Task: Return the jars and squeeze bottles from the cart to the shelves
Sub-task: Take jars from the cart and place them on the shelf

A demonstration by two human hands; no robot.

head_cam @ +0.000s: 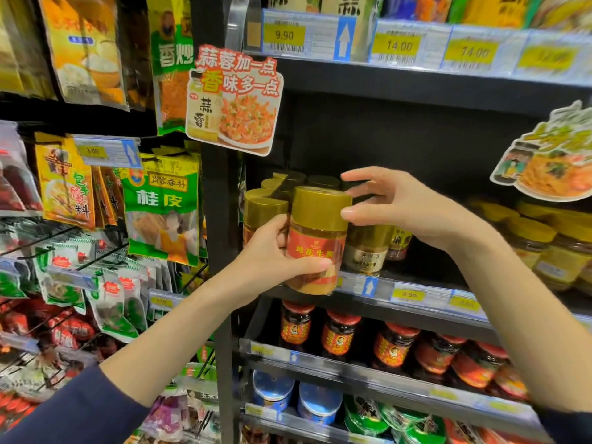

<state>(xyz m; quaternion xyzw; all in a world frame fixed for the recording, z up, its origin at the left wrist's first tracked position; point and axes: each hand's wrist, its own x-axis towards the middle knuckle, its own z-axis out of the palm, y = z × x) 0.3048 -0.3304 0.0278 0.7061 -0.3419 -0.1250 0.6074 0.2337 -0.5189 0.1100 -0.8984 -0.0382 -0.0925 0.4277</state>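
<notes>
A peanut butter jar (315, 241) with a gold lid and red label is held at the front edge of the middle shelf (416, 294). My left hand (275, 251) grips its body from the left. My right hand (403, 208) touches the lid's right side with spread fingers. Behind it stand several matching gold-lidded jars (264, 209). No cart is in view.
Jars with yellow lids (544, 245) fill the shelf's right part. Red-lidded chili sauce jars (394, 346) stand on the shelf below. Hanging spice packets (160, 209) cover the rack at left. Cardboard promo signs (234, 100) stick out from the shelf post.
</notes>
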